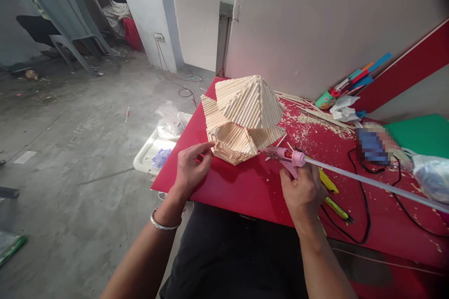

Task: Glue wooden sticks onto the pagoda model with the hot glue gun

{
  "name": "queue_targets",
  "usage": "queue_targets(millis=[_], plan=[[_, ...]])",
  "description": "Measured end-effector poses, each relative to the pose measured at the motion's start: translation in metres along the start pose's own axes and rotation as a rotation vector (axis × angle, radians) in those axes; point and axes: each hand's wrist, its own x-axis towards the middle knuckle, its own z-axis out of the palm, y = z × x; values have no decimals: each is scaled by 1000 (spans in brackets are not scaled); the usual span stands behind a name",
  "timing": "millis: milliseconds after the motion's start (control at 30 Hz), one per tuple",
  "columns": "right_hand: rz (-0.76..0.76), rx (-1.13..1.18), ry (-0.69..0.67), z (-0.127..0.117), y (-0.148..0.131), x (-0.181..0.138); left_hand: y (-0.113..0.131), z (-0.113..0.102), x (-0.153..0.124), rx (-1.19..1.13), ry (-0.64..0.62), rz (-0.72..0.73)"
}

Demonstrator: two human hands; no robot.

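Note:
A model built of pale round wooden sticks [242, 138], with a pointed roof and flared panels below, stands on the red table [224, 187]. At its lower left edge, my left hand [192, 166] has thumb and forefinger on the rim of the base. The other fingers are curled and partly hidden. My right hand [303, 191] is wrapped round the handle of a pink hot glue gun [289, 158]. Its nozzle points left, close to the model's lower right side. From the gun's back a long translucent glue stick [368, 184] runs off to the right.
Yellow cutters [336, 208] and a black cord [366, 219] lie right of my right hand. Loose sticks [328, 117] and shavings cover the table's back. A pen holder [326, 99] leans there. A white tray [143, 154] and a grey chair [63, 14] are left.

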Motion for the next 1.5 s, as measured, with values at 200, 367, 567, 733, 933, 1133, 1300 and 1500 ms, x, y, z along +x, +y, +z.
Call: queue_targets(millis=[200,367,567,733,933,1133,1300,1500], plan=[[0,19,14,0,-1,1,0,0,0,8,5,-4],[15,15,19,2,0,-1,2,-1,1,5,-1,-6],[44,6,12,5,1,-3,0,-1,2,8,-3,12],[46,36,-8,7,1,-4,1,-2,2,23,-2,14],[50,48,1,7,3,-6,1,-3,3,40,0,-1],[31,85,42,6,-4,-3,0,-4,4,45,0,-25],[75,126,-20,7,-7,-4,0,-6,5,59,-5,-24],[161,163,-103,7,-7,-6,2,-7,7,59,4,-40]])
